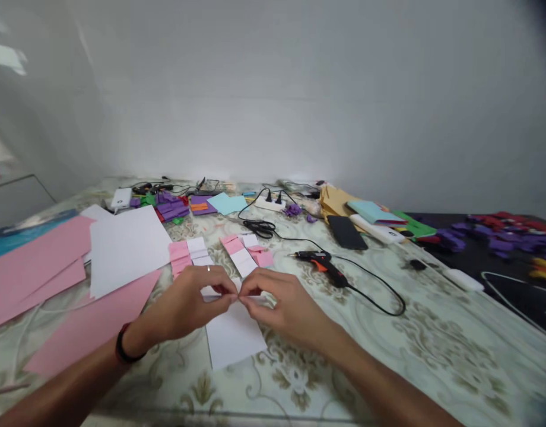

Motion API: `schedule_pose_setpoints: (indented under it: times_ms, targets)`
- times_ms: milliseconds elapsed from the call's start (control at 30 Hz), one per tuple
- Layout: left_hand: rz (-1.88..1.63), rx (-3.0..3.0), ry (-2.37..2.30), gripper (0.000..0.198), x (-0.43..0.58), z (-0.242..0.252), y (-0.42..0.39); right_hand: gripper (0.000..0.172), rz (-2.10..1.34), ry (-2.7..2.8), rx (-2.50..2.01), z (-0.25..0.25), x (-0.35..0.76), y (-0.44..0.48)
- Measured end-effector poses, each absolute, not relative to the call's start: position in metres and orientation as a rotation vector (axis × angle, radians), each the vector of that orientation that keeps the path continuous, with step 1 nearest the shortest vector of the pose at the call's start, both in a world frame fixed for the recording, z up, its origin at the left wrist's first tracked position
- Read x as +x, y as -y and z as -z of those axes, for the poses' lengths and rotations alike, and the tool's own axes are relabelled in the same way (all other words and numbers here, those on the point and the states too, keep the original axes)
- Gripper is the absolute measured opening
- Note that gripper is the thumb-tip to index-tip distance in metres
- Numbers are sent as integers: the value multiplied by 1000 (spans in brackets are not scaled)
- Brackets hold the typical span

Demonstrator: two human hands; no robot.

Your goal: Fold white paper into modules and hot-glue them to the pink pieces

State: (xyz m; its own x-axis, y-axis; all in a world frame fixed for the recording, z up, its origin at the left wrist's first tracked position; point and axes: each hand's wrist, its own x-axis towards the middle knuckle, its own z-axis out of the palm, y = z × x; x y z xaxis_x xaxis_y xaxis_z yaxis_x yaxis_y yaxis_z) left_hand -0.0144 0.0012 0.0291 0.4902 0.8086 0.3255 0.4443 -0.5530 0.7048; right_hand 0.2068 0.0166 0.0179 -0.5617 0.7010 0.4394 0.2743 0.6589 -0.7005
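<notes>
A white sheet of paper lies before me on the table, its far part raised where my fingers meet. My left hand pinches the raised edge between thumb and fingers. Close against it, my right hand pinches the same edge, the fingertips of both hands almost touching. Whether the paper is creased under the fingertips is hidden. Just beyond my hands lie folded pink and white paper pieces, with more folded strips to their right. A black and orange glue gun rests to the right of my right hand.
White sheets and pink sheets lie at the left. Toward the back are purple paper pieces, light blue paper and a power strip. A dark phone lies at right, with purple and red pieces farther over.
</notes>
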Motion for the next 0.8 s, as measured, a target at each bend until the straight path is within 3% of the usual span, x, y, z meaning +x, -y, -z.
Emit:
schedule_pose_setpoints:
  times_ms: [267,400,633,800]
  targets:
    - [-1007,2433,-1014,10,-13,-106,0,14,-278,2223,-559,-102,218,-20]
    - [-1035,2467,-978,10,-10,-128,-3,15,-218,2153,-553,-123,224,-23]
    - [-912,2319,-988,10,-26,-115,-16,10,-452,2038,-657,-110,236,-40]
    - [-754,2184,-1081,9,-52,-80,-51,14,-682,1758,-845,-64,252,-79]
